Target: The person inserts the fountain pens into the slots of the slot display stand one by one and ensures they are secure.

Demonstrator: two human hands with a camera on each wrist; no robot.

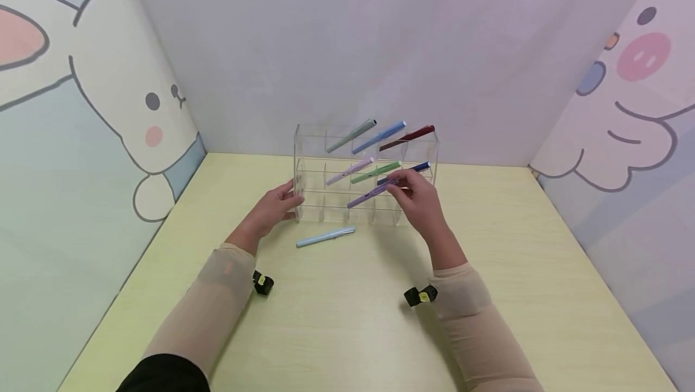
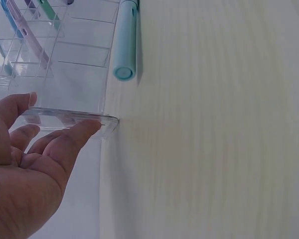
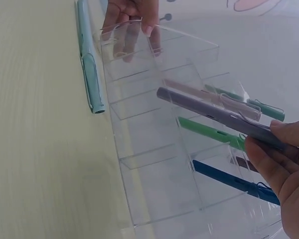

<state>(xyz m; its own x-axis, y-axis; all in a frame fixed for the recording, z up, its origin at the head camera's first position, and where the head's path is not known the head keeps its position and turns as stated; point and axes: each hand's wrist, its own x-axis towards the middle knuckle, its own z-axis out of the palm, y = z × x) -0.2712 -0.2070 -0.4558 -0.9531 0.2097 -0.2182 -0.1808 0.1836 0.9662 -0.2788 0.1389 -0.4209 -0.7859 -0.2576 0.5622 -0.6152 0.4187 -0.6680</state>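
Observation:
A clear acrylic pen rack (image 1: 309, 214) with tiers of compartments stands on the table. My left hand (image 1: 276, 206) holds its left side panel; in the left wrist view, one fingertip (image 2: 32, 99) reaches past the panel's edge. Between thumb and fingers, my right hand (image 1: 417, 199) pinches a purple pen (image 1: 369, 194), slanted before the lower tiers. Whether that pen touches the rack, I cannot tell. The upper tier holds grey-green (image 1: 352, 135), blue (image 1: 380, 137) and dark red (image 1: 408, 137) pens. Lilac (image 1: 350, 171), green (image 1: 377, 172) and navy (image 1: 421, 167) pens lean below them.
A light blue pen (image 1: 326, 236) lies on the table (image 1: 336, 319) just before the rack. Behind the rack rises a plain pale wall (image 1: 336, 48). Cartoon-printed panels (image 1: 108, 139) flank the table on both sides.

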